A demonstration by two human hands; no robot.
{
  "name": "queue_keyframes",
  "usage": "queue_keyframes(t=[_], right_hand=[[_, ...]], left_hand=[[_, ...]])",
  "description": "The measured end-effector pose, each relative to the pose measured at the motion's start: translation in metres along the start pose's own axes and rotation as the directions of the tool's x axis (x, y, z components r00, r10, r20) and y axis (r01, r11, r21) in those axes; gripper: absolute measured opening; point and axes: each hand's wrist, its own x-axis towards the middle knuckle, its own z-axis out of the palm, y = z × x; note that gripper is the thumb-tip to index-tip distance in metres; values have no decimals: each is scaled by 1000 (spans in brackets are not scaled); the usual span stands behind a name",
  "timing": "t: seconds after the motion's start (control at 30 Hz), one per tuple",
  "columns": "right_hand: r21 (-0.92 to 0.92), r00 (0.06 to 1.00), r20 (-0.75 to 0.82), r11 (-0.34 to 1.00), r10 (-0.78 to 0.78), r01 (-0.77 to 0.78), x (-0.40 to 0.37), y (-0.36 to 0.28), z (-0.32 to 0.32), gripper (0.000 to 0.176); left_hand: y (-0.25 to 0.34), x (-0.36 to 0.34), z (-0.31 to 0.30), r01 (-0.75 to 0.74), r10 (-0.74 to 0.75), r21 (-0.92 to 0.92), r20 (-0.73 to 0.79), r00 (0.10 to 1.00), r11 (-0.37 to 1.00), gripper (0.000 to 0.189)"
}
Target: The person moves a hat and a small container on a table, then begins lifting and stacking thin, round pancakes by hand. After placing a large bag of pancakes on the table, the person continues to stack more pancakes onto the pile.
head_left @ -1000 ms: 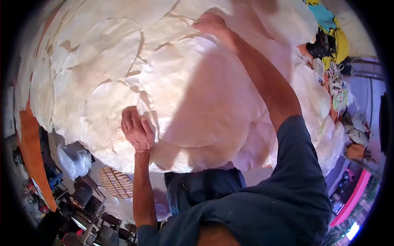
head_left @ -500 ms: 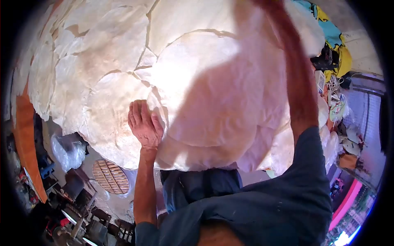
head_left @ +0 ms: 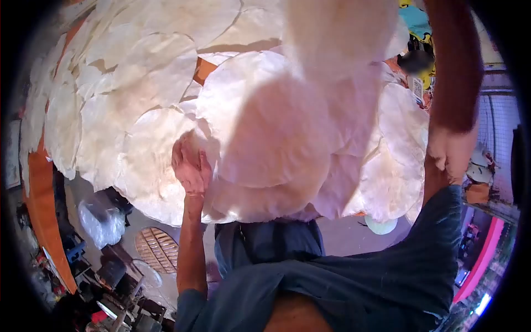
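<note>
Large, pale, rounded thin sheets [head_left: 155, 72], wrinkled like hide or parchment, overlap across the table in front of me. My left hand [head_left: 192, 170] rests on a round sheet [head_left: 150, 157] near the table's front edge, its fingers apart and slightly bent. At the upper middle a pale sheet [head_left: 343, 36] looks blurred and raised above the others. My right forearm reaches up the right side past the top of the view, so that hand is out of sight. Shadow covers the middle sheet [head_left: 271, 138].
An orange strip [head_left: 44, 205] runs along the left side. Below it are a clear plastic bag [head_left: 101, 221], a slatted oval stool top [head_left: 156, 250] and dark clutter. Yellow and turquoise cloth [head_left: 416, 22] lies at the back right. A pink panel [head_left: 480, 260] stands lower right.
My right arm has swung outward to the right, its hand beyond the view. A blurred sheet now shows at the upper middle, and an orange gap has appeared between sheets. My left hand's fingers have bent slightly.
</note>
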Motion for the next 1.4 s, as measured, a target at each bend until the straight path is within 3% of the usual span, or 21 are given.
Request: queue_keyframes(t=[0.1, 0.2, 0.3, 0.33, 0.37, 0.4, 0.43, 0.47, 0.57, 0.6, 0.7, 0.77, 0.8, 0.83, 0.9, 0.97, 1.13, 1.23, 1.3, 1.33, 1.4], right_hand=[[341, 993, 10, 934, 113, -110, -27, 60, -12, 36], [697, 933, 225, 623, 280, -355, -78, 163, -12, 38], [715, 763, 582, 272, 279, -645, -168, 231, 9, 42], [374, 677, 575, 588, 459, -717, -193, 209, 21, 32], [454, 650, 645, 482, 403, -749, -232, 225, 35, 20], [164, 444, 666, 462, 600, -871, -249, 198, 35, 22], [139, 495, 661, 555, 565, -820, -286, 220, 54, 23], [139, 414, 697, 456, 586, -879, -301, 213, 57, 26], [42, 511, 615, 622, 601, -782, -310, 192, 43, 28], [11, 700, 429, 771, 571, -637, -319, 199, 46, 33], [-241, 948, 153, 941, 280, -239, -332, 183, 43, 42], [225, 947, 263, 942, 186, -248, -353, 147, 58, 51], [388, 867, 445, 824, 225, -413, -354, 114, 61, 50], [510, 818, 541, 696, 196, -505, -356, 88, 66, 50], [585, 846, 532, 717, 12, -378, -357, 65, 77, 45], [544, 891, 454, 795, -12, -267, -361, 64, 86, 34], [489, 788, 529, 645, 316, -587, -364, 80, 88, 14], [495, 670, 549, 452, 500, -742, -345, 118, 72, 11], [515, 731, 424, 521, 535, -681, -310, 156, 31, 13], [203, 823, 310, 813, 476, -546, -286, 166, -3, 19], [240, 874, 68, 842, 481, -483, -259, 194, -47, 22]], left_hand=[[18, 17, -12, 18, -16, -154, 15, 1000, 988, 46], [36, 28, -12, 127, -49, -473, 174, 983, 872, 49], [64, 23, -10, 644, -179, -748, 620, 764, 158, 47], [68, 18, -2, 712, -124, -695, 718, 684, -100, 47], [77, 12, 0, 720, 22, -624, 751, 660, -304, 48], [68, -2, 29, 736, 46, -567, 780, 624, -370, 46], [60, -14, 58, 746, 73, -507, 805, 589, -431, 44], [72, -12, 53, 751, 16, -504, 826, 563, -427, 43], [109, -7, 35, 776, -72, -501, 854, 516, -384, 41], [108, -8, 35, 785, -41, -509, 847, 530, -353, 41], [121, -5, 25, 787, 33, -535, 821, 571, -306, 39], [131, -7, 17, 794, 67, -546, 811, 581, -268, 37], [136, -7, 15, 794, 83, -557, 804, 589, -244, 36], [140, -6, 16, 791, 101, -571, 793, 601, -220, 35], [136, -8, 23, 801, 74, -587, 799, 596, -115, 34], [138, -7, 23, 795, 99, -605, 789, 607, -50, 32], [143, -11, 21, 710, 114, -703, 710, 695, 47, 25], [119, -3, 15, 765, -103, -572, 777, 621, 295, 22], [104, 0, 3, 789, -83, -614, 785, 614, 25, 22], [83, -2, 9, 751, -83, -656, 746, 661, 80, 22], [72, -2, 10, 771, -149, -636, 759, 634, 41, 20]])
